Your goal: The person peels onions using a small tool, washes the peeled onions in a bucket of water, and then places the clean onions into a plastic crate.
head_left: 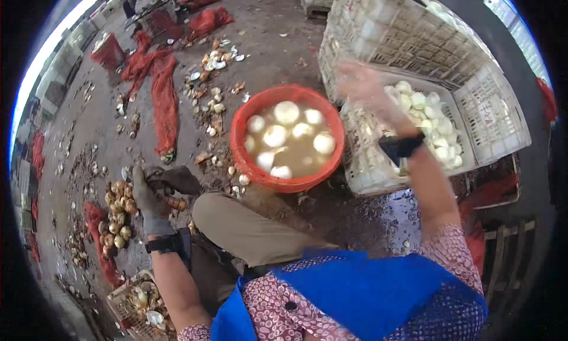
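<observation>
My left hand (149, 202), in a grey glove, is low beside a heap of brown-skinned onions (120, 206). Its fingers stretch forward, and a brown onion-like piece (176, 203) lies against its right side. My right hand (368, 86) is bare and smeared by motion, so its fingers are unclear. It is above the left part of a white plastic crate (494, 154) that contains peeled white onions (441, 128). Between my hands stands a red tub (238, 157) of cloudy water, with several peeled onions (275, 136) floating in it.
Onion skins and scraps (214, 101) litter the wet floor. Red mesh sacks (164, 104) lie ahead on the left. A basket of peelings (142, 308) is at the lower left. Tall white crates (408, 27) rise beyond the onion crate, and a pallet (512, 252) is at the right.
</observation>
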The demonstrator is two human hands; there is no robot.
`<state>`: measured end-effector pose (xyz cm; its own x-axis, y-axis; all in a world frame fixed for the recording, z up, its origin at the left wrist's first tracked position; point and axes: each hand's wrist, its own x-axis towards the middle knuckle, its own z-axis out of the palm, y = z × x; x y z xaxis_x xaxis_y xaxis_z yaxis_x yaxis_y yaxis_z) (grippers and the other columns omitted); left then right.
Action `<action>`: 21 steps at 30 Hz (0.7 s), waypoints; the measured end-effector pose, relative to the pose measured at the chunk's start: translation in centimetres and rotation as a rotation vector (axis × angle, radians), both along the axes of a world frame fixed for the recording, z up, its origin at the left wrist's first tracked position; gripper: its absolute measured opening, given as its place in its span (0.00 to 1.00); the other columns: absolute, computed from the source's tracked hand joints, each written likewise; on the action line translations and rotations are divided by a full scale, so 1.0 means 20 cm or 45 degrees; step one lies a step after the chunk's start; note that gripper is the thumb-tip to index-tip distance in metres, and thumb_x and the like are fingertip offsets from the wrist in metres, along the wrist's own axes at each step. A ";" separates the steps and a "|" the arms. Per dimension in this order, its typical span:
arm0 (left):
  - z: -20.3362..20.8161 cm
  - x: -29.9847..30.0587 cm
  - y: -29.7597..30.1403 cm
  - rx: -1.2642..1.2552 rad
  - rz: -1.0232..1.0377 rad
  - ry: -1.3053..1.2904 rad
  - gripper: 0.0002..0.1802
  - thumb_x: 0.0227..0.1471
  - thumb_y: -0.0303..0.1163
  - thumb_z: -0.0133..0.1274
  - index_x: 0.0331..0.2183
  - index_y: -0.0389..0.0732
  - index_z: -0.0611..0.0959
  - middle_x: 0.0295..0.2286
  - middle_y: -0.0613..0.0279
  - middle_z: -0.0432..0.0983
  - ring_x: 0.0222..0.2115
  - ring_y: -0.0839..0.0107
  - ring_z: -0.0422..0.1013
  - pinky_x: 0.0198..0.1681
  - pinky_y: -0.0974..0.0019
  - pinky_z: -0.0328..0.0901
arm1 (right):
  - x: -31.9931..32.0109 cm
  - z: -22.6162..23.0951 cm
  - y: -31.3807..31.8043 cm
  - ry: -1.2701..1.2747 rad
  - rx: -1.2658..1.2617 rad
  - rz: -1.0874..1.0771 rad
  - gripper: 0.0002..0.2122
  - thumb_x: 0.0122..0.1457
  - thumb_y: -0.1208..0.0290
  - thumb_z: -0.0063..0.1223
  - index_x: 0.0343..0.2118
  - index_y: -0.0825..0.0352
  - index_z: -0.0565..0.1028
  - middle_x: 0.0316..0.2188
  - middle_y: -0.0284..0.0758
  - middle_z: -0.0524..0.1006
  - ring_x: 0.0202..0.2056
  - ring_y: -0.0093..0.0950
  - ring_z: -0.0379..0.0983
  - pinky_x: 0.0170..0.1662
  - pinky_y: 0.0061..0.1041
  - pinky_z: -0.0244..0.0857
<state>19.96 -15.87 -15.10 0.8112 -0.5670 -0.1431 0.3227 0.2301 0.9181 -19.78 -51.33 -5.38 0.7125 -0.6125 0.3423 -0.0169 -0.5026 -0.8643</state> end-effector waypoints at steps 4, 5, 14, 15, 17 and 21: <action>0.03 -0.02 0.03 -0.043 0.169 -0.087 0.20 0.58 0.51 0.46 0.28 0.44 0.77 0.23 0.68 0.72 0.21 0.77 0.67 0.22 0.73 0.61 | 0.57 -0.61 0.05 0.627 -0.660 -0.060 0.21 0.51 0.62 0.53 0.48 0.65 0.73 0.44 0.43 0.73 0.49 0.41 0.69 0.53 0.36 0.62; 0.02 0.00 0.06 -0.037 0.189 -0.090 0.20 0.58 0.51 0.46 0.28 0.44 0.77 0.23 0.68 0.72 0.21 0.77 0.67 0.22 0.73 0.61 | 0.66 -0.66 0.05 0.619 -0.659 -0.039 0.21 0.51 0.62 0.53 0.48 0.65 0.73 0.44 0.43 0.73 0.49 0.41 0.69 0.53 0.36 0.62; 0.24 -0.14 0.10 0.071 0.087 -0.099 0.19 0.60 0.51 0.42 0.29 0.47 0.75 0.22 0.71 0.72 0.18 0.83 0.65 0.17 0.79 0.58 | 0.76 -1.26 -0.28 0.891 0.334 -0.045 0.30 0.42 0.50 0.63 0.45 0.68 0.75 0.47 0.44 0.76 0.47 0.36 0.73 0.50 0.33 0.66; 0.23 -0.13 0.15 0.093 0.127 -0.096 0.19 0.60 0.51 0.42 0.29 0.47 0.75 0.22 0.71 0.72 0.18 0.83 0.65 0.17 0.79 0.58 | 0.82 -1.10 -0.20 1.201 0.440 -0.035 0.30 0.40 0.54 0.66 0.45 0.71 0.75 0.43 0.44 0.76 0.45 0.36 0.73 0.48 0.33 0.66; 0.20 -0.11 0.15 0.132 0.195 -0.271 0.19 0.60 0.52 0.42 0.29 0.47 0.75 0.22 0.71 0.72 0.17 0.83 0.64 0.16 0.80 0.56 | 0.75 -1.06 -0.21 0.917 0.790 0.054 0.27 0.43 0.57 0.63 0.44 0.70 0.75 0.38 0.43 0.77 0.42 0.36 0.73 0.46 0.34 0.67; 0.27 -0.14 0.06 -0.019 0.020 -0.085 0.17 0.60 0.49 0.43 0.28 0.47 0.74 0.21 0.72 0.71 0.17 0.83 0.64 0.16 0.80 0.56 | 0.69 -0.84 -0.06 0.623 1.113 -0.058 0.20 0.51 0.58 0.56 0.43 0.67 0.76 0.37 0.36 0.77 0.39 0.32 0.74 0.41 0.33 0.68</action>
<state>17.21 -14.64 -9.76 0.8276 -0.5556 -0.0799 0.2568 0.2484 0.9340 -6.01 -52.45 -22.10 0.6240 -0.5393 -0.5655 -0.4726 0.3158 -0.8227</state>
